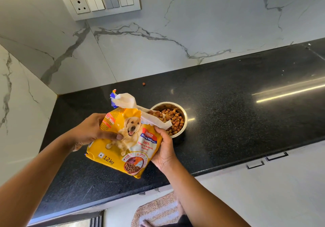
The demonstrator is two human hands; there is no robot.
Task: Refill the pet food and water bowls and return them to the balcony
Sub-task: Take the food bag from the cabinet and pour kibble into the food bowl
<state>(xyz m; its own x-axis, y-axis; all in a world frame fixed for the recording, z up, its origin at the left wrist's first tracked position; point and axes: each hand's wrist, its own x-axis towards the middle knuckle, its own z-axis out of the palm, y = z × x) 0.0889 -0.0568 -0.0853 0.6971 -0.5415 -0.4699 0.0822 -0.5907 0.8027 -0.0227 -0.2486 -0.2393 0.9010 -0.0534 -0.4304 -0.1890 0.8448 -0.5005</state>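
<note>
— Hands first, placing everything from the steel bowl [185,119]: what is furthest left of it?
— The left hand [91,131]. It is gripping the yellow dog-food bag [126,147] by its left edge, thumb pressing across the printed puppy, fingers wrapping behind.
— Anything above that hand?
— A switch plate [100,1] is sitting on the marble wall [158,51], high up and left of the bowl.
— And the bag?
— It is being held up off the black counter [246,79], just left of the bowl, tilting so its torn white mouth is reaching over the bowl's left rim. Whether the flap is touching the rim, I cannot quite tell from this angle.
— Behind it?
— One stray pellet [143,84] is lying on the counter, behind and left of the bowl, near the wall.
— The right hand [164,149]?
— It is clasping the bag's right edge, just in front of the bowl, fingers curling round under the torn flap.
— And the bowl itself?
— It is standing on the counter, holding a heap of brown kibble [175,119]. Right of it, the counter is running on, catching bright streaks of light.
</note>
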